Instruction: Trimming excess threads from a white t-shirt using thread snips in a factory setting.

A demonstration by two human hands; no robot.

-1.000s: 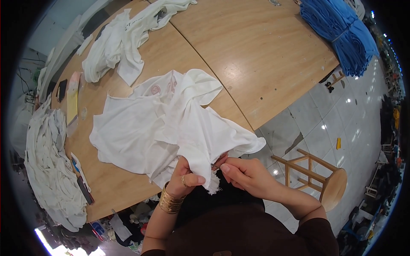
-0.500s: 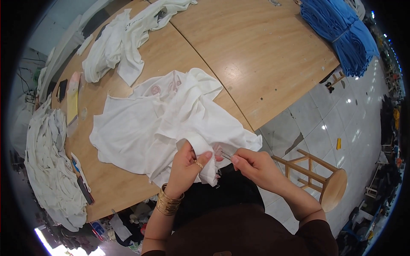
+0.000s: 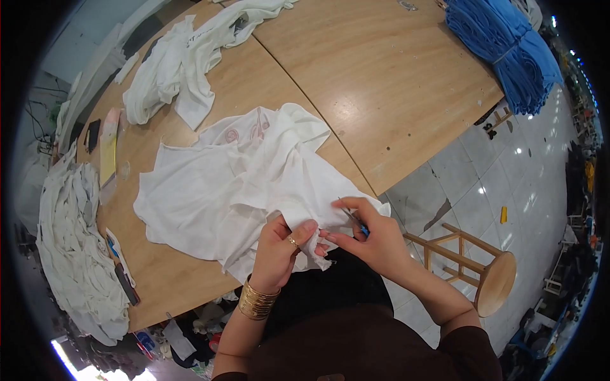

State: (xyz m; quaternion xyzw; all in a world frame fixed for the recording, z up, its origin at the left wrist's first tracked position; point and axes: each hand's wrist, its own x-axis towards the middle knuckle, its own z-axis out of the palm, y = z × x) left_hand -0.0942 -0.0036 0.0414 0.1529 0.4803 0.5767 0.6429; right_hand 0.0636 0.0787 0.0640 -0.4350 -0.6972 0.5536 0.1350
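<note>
Head view: the garment is white, thin-looking and pretty rumpled, with a reddish swirly print near its far side and a ragged, stringy edge at the bit by the fingers. Most of it is spread over the near part of the wooden table, and the close end comes off the edge above the person's lap, up into the hands.

Counting stuff: one garment being handled, one small metal tool with a blue part, two more white heaps (one at the far left, one farther back on the table), one tied blue bundle at the far right corner, and one round wooden stool on the floor to the right.

Left hand is curled nearly closed, thumb on top, pinching the cloth; it's got a ring and gold bangles on that arm. Right hand comes in from the right, loosely half-curled around the tool, index finger reaching over the cloth and thumb tip by the ragged edge. Can't tell if that thumb is actually gripping any fabric.
</note>
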